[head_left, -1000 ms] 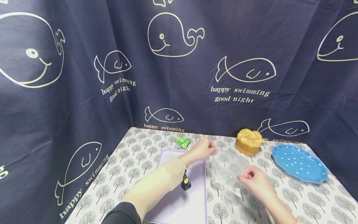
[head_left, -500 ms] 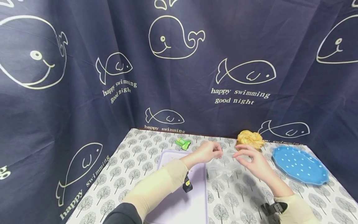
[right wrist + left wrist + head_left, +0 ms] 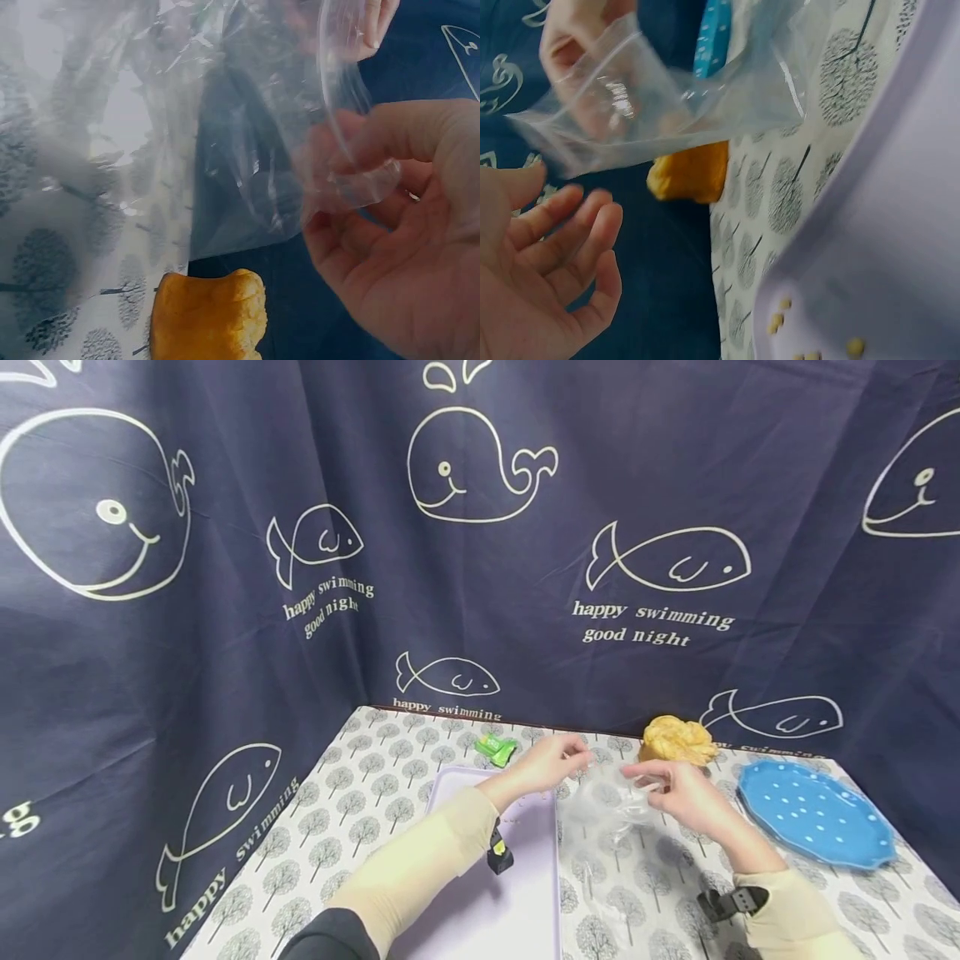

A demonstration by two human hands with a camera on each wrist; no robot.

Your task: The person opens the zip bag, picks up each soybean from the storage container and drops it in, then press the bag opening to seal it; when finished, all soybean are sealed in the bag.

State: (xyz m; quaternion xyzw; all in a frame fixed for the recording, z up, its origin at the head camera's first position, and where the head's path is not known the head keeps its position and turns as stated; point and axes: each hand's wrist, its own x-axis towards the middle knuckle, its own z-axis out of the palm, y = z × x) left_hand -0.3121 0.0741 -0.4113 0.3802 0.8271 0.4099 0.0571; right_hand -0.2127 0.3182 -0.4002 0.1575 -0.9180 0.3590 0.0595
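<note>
A clear zip-top plastic bag hangs between the two hands, over the tree-print cloth. My right hand pinches the bag near its zip edge, its fingertips partly seen through the film. Beside the bag's opposite corner is my left hand, fingers loosely bent with a gap between thumb and forefinger; the thumb tip is close to the plastic. In the head view the left hand is above the far end of a lilac tray. Several small yellow pieces lie in that tray.
Behind the right hand stands a golden-brown bread roll. A blue dotted scalloped plate lies at the right. Green packets sit beyond the tray. A dark whale-print curtain borders the table's back and left.
My right hand has moved up and left, towards the left hand, and the bag has bunched upward between them. The left hand has shifted only slightly. The camera view has tilted a little.
</note>
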